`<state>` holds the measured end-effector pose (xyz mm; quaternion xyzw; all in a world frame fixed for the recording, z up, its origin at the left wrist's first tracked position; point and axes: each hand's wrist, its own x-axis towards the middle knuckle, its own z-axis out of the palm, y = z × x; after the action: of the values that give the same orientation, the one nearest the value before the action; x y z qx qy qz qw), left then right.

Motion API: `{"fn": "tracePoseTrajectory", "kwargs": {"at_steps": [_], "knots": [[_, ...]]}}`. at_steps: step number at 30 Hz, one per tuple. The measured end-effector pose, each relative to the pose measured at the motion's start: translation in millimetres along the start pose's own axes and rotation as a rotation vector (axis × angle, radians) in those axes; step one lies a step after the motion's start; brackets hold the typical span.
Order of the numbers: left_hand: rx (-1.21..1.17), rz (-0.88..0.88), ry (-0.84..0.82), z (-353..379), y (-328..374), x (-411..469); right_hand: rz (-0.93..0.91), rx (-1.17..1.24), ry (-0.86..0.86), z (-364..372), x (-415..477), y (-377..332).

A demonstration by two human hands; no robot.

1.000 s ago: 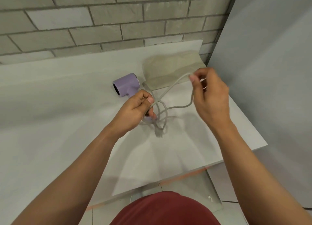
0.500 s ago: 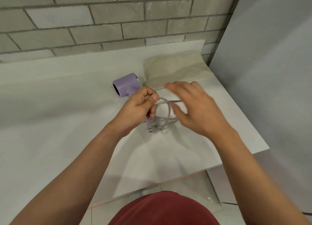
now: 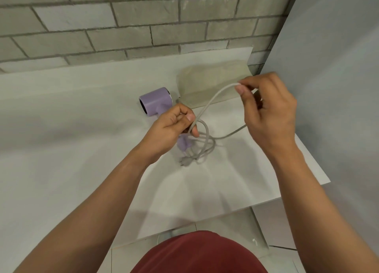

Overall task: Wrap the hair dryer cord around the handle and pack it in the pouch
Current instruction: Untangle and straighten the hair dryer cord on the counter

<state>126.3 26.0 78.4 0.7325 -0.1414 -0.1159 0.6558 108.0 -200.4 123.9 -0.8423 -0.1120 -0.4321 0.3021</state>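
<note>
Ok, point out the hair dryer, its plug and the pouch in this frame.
hair dryer (image 3: 155, 100), head view, on the side of the purple barrel.
plug (image 3: 185, 162), head view, on the grey plug body lying on the table.
pouch (image 3: 211, 82), head view, on the flat beige fabric face.

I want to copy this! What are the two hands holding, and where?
The left hand grips the hair dryer by its handle. The right hand's fingers pinch the cord along a raised loop.

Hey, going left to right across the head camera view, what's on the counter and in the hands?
Hair dryer → left hand → plug → pouch → right hand, pinching the cord.
</note>
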Motion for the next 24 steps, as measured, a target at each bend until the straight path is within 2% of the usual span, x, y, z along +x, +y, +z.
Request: {"fn": "tracePoseTrajectory", "kwargs": {"at_steps": [3, 5, 9, 11, 15, 21, 24], "knots": [[0.090, 0.057, 0.000, 4.5, 5.3, 0.8, 0.042, 0.013, 0.091, -6.1, 2.9, -4.1], [0.081, 0.078, 0.035, 5.1, 7.3, 2.1, 0.105, 0.002, 0.054, -10.6, 6.0, -0.8], [0.045, 0.091, 0.086, 2.2, 7.0, 4.2, 0.330, -0.257, -0.414, -13.9, -0.5, 22.9], [0.041, 0.075, 0.073, 2.4, 7.6, 3.8, 0.215, -0.221, -0.479, -12.8, -8.6, 17.5], [0.005, 0.078, 0.049, 3.8, 14.2, -0.1, -0.213, -0.142, -0.537, 2.9, -21.9, -18.4], [0.026, 0.108, 0.041, -6.4, 19.3, -5.6, -0.344, -0.179, -0.381, 17.2, -21.4, -21.6], [0.049, 0.108, 0.006, -12.1, 12.1, -6.0, -0.280, -0.101, -0.245, 11.1, -19.8, -24.1]]}}
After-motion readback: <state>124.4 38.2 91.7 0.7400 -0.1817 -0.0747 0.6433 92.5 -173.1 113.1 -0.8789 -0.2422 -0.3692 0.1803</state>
